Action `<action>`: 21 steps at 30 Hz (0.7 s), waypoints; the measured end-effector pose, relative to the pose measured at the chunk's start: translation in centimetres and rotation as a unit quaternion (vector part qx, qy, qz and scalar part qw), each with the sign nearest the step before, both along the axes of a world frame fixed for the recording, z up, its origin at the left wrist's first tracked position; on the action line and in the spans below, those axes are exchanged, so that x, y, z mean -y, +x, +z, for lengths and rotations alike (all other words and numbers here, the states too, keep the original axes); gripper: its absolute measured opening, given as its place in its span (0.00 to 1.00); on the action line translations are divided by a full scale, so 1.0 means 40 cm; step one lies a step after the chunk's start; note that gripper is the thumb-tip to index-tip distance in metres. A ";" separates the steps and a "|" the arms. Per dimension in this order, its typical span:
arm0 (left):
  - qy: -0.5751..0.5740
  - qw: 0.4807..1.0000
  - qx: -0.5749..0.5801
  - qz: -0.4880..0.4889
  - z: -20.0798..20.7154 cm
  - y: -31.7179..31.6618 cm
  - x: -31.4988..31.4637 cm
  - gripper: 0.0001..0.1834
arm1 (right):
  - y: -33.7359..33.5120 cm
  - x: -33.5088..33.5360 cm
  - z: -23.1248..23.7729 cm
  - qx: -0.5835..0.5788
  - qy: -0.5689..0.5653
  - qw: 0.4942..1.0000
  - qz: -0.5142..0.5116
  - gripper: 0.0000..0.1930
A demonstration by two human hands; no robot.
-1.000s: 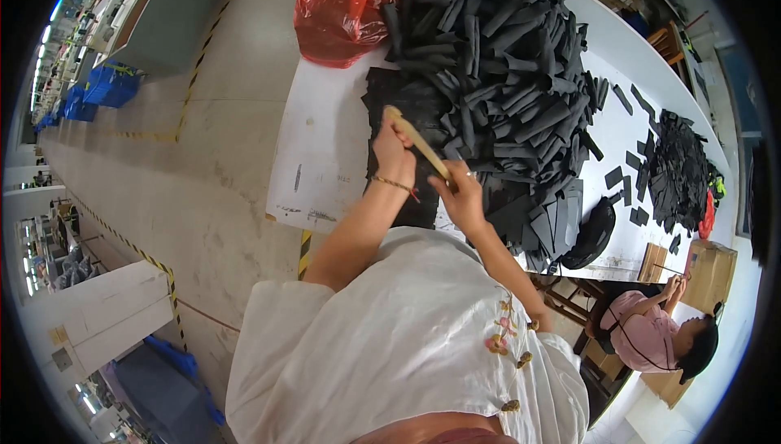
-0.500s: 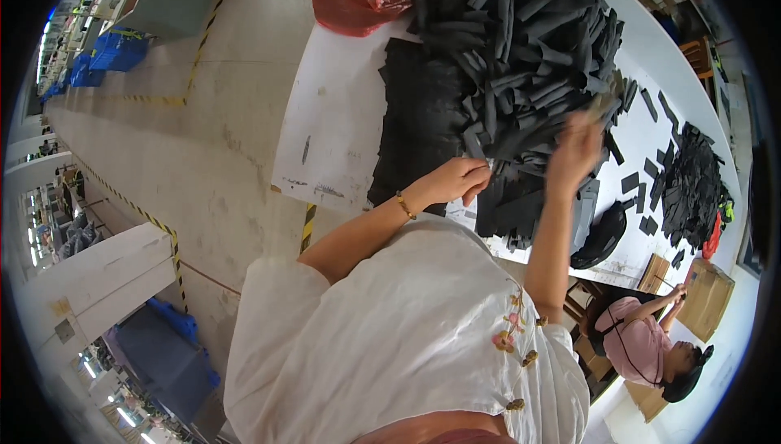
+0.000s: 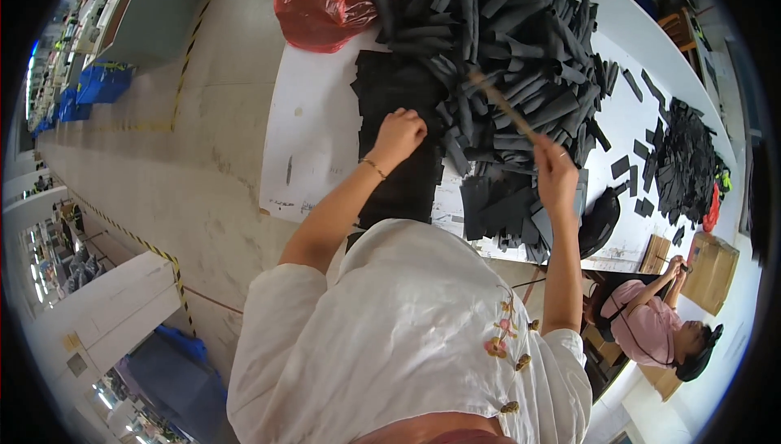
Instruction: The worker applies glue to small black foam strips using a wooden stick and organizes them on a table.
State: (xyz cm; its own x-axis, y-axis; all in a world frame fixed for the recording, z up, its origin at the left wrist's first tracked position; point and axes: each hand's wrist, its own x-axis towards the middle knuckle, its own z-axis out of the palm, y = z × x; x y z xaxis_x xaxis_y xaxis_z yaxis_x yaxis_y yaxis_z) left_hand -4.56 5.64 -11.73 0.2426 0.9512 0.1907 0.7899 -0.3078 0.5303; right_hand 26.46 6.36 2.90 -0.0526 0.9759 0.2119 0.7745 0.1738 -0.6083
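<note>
My right hand [image 3: 556, 171] is closed around one end of a thin tan stick [image 3: 506, 108]. The stick's far end points up and left over a heap of dark grey strips [image 3: 533, 45]; its tip is slightly blurred, and I cannot tell whether it is a brush. My left hand [image 3: 399, 132] is held over a flat black layer of strips [image 3: 411, 171], fingers curled together. Whatever those fingers may pinch is hidden. Loose dark flat pieces [image 3: 498, 204] lie at the table's near edge, left of my right forearm.
A red plastic bag [image 3: 325, 8] sits at the white table's [image 3: 305, 131] far left. Right of my right hand are a shiny black bag [image 3: 600, 223], scattered dark pieces [image 3: 620, 167] and a second dark pile [image 3: 687, 155]. A seated person [image 3: 643, 322] in pink is at the right.
My left hand has moved left and away from me, onto the black layer. My right hand has come slightly nearer to me, and the stick now shows clearly. The view has shifted slightly.
</note>
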 end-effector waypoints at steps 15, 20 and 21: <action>-0.276 0.912 0.295 0.066 0.167 -0.128 0.023 0.07 | -0.042 0.048 -0.005 0.191 0.090 0.943 0.257 0.13; -0.167 0.962 0.203 -0.075 0.211 -0.036 0.040 0.07 | -0.163 0.067 -0.062 0.139 0.019 0.949 0.281 0.15; -0.105 0.975 0.163 -0.111 0.229 0.001 0.045 0.09 | -0.189 0.078 -0.097 0.063 -0.005 0.957 0.282 0.15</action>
